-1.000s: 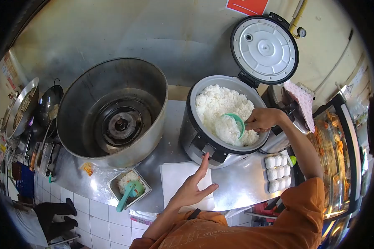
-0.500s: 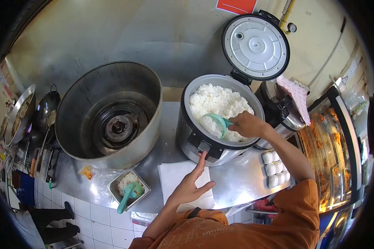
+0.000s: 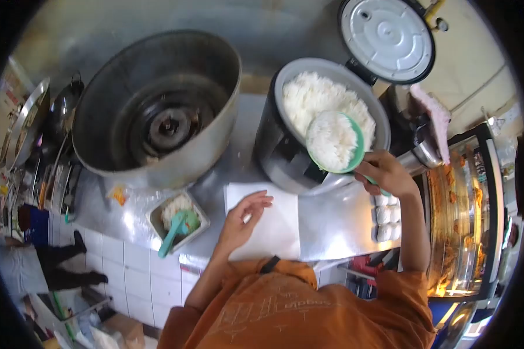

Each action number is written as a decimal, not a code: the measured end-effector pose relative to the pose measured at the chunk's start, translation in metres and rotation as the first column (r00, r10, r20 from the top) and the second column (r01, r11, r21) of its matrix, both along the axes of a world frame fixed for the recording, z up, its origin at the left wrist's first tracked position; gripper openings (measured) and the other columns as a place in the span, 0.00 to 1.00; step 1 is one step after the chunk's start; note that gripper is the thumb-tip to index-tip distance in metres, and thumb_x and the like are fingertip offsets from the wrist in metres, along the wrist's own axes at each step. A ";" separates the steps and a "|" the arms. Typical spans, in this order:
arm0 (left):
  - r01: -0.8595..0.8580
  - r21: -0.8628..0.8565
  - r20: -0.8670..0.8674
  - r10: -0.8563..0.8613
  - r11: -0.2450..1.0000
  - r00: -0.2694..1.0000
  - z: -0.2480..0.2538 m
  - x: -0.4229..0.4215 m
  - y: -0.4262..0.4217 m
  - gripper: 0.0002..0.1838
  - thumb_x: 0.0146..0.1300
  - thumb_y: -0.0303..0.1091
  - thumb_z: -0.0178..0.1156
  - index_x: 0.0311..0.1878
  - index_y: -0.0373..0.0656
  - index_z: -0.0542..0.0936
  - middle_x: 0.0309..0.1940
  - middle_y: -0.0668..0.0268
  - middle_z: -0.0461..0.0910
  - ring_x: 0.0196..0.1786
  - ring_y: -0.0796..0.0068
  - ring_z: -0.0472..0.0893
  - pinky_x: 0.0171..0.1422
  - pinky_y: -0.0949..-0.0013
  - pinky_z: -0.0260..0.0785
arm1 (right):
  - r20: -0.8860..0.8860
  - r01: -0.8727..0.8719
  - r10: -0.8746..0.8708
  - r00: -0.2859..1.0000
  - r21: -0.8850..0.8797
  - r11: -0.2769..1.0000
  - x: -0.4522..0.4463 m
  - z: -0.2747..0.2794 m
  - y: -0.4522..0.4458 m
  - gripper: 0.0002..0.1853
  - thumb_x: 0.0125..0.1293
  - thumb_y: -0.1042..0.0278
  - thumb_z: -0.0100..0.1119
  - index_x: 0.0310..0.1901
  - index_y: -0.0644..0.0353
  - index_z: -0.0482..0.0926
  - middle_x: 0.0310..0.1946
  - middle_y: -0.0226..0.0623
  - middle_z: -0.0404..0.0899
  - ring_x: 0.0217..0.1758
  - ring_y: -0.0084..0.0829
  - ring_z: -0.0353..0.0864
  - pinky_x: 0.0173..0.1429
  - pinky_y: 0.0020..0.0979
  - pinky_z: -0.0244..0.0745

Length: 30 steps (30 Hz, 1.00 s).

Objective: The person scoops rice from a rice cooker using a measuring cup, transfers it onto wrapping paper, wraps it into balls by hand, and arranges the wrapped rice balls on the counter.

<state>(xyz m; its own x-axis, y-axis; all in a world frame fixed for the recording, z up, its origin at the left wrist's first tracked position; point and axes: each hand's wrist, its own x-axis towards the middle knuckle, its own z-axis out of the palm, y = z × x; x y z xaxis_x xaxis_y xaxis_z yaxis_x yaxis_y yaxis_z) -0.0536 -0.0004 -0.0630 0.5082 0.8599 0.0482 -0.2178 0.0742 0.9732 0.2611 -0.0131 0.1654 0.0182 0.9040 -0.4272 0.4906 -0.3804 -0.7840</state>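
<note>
A green scoop [image 3: 357,143] heaped with white rice is in my right hand [image 3: 388,173], its fingers wrapped round the handle. The scoop is over the front rim of the rice cooker [image 3: 381,119], which holds more rice [image 3: 310,96]. The cooker's round lid [image 3: 388,36] stands raised behind it. My left hand [image 3: 244,220] hovers over a stack of white paper sheets [image 3: 280,230], fingers apart and slightly curled, holding nothing.
A large deep metal pot [image 3: 221,125] stands at the left. Before it, a square container [image 3: 157,222] holds rice and a green-handled scoop [image 3: 170,237]. White wrapped pieces [image 3: 384,215] are at the right, beside a glass food case [image 3: 457,221]. A person's legs [image 3: 64,264] show at lower left.
My right hand has lifted the scoop, now heaped with rice, out to the cooker's front rim. My left hand has moved from near the cooker's latch to over the paper. The view has tilted down.
</note>
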 end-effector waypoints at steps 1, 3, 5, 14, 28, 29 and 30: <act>-0.021 0.064 -0.149 0.031 0.998 0.988 -0.010 -0.009 -0.005 0.18 0.75 0.21 0.54 0.66 0.38 0.74 0.63 0.56 0.80 0.60 0.66 0.83 0.65 0.66 0.73 | -0.042 0.017 -0.016 0.999 0.008 1.000 -0.008 -0.009 -0.018 0.15 0.76 0.63 0.58 0.34 0.66 0.79 0.20 0.28 0.72 0.17 0.19 0.69 0.20 0.26 0.63; 0.019 0.137 -0.402 0.038 0.990 0.915 -0.063 -0.028 -0.013 0.27 0.71 0.30 0.63 0.71 0.38 0.70 0.63 0.53 0.80 0.64 0.61 0.80 0.71 0.60 0.70 | -0.237 0.039 -0.059 0.970 -0.087 0.995 -0.023 -0.039 -0.053 0.11 0.76 0.67 0.58 0.38 0.67 0.80 0.22 0.29 0.74 0.18 0.18 0.70 0.21 0.25 0.66; 0.119 0.291 -0.681 0.119 0.949 0.723 -0.107 -0.039 -0.033 0.38 0.63 0.35 0.69 0.75 0.39 0.65 0.69 0.52 0.73 0.71 0.56 0.72 0.75 0.54 0.64 | -0.386 -0.029 -0.018 0.922 -0.114 0.993 -0.037 -0.083 -0.086 0.09 0.75 0.69 0.59 0.40 0.67 0.81 0.23 0.30 0.75 0.19 0.19 0.71 0.22 0.24 0.68; 0.150 0.308 -0.792 0.166 0.940 0.588 -0.137 -0.054 -0.057 0.71 0.40 0.46 0.82 0.83 0.43 0.46 0.79 0.52 0.59 0.82 0.52 0.55 0.82 0.52 0.49 | 0.561 -0.246 -0.090 0.823 0.495 0.833 -0.129 -0.333 -0.143 0.30 0.67 0.75 0.64 0.72 0.50 0.73 0.45 0.45 0.80 0.39 0.45 0.82 0.44 0.39 0.81; 0.227 0.308 -0.903 0.208 0.924 0.376 -0.142 -0.052 -0.055 0.74 0.35 0.60 0.80 0.84 0.47 0.46 0.81 0.65 0.59 0.82 0.64 0.56 0.79 0.54 0.53 | 0.366 -0.351 0.217 0.905 0.355 0.866 -0.120 -0.330 -0.075 0.28 0.64 0.64 0.68 0.67 0.48 0.76 0.66 0.30 0.75 0.56 0.42 0.84 0.54 0.40 0.83; 0.230 0.324 -0.897 0.221 0.918 0.382 -0.143 -0.051 -0.051 0.75 0.35 0.61 0.80 0.84 0.47 0.46 0.81 0.65 0.59 0.82 0.64 0.56 0.79 0.54 0.53 | 0.375 -0.393 0.260 0.890 0.343 0.853 -0.114 -0.327 -0.070 0.29 0.62 0.66 0.69 0.66 0.48 0.77 0.65 0.29 0.76 0.57 0.40 0.84 0.54 0.40 0.83; 0.229 0.335 -0.893 0.230 0.914 0.388 -0.144 -0.051 -0.052 0.75 0.35 0.61 0.79 0.84 0.47 0.46 0.80 0.65 0.59 0.82 0.65 0.56 0.79 0.54 0.52 | 0.378 -0.376 0.242 0.894 0.335 0.864 -0.115 -0.327 -0.064 0.29 0.61 0.67 0.70 0.65 0.47 0.77 0.65 0.29 0.76 0.58 0.40 0.84 0.54 0.39 0.83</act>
